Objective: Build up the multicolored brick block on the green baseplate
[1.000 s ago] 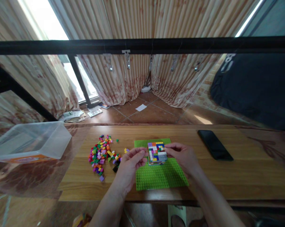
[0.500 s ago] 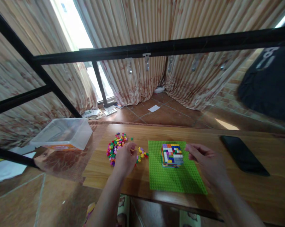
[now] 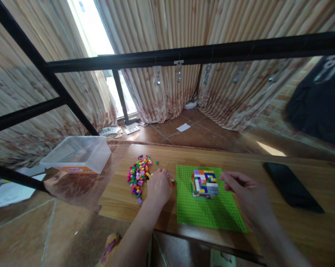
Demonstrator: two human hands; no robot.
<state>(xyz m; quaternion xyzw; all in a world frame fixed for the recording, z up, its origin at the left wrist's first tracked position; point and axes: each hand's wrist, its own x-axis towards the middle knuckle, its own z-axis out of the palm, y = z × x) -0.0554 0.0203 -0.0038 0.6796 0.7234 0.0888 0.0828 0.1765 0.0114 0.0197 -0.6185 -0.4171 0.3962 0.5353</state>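
Note:
A cube-like block of colourful toy bricks point(image 3: 205, 184) stands on the green baseplate point(image 3: 209, 217), its top a mix of white, blue, yellow and orange. My left hand point(image 3: 159, 185) is over a few loose bricks between the pile and the baseplate, fingers curled downward; its fingertips are hidden. Just left of it lies a pile of small loose bricks point(image 3: 136, 174) in many colours. Beside the block, over the baseplate's right edge, my right hand point(image 3: 244, 187) keeps thumb and forefinger pinched together. Whatever may be between them is too small to make out.
A black phone point(image 3: 292, 187) lies on the wooden table point(image 3: 117, 196) at the right. Off the table's left end sits a clear plastic box point(image 3: 98, 157). A black metal rail point(image 3: 156, 59) crosses beyond the table, with curtains behind it.
My left hand has moved right, from the pile's edge onto the few bricks near the baseplate, uncovering more of the pile. My right hand keeps its pinch beside the block. The view has shifted slightly.

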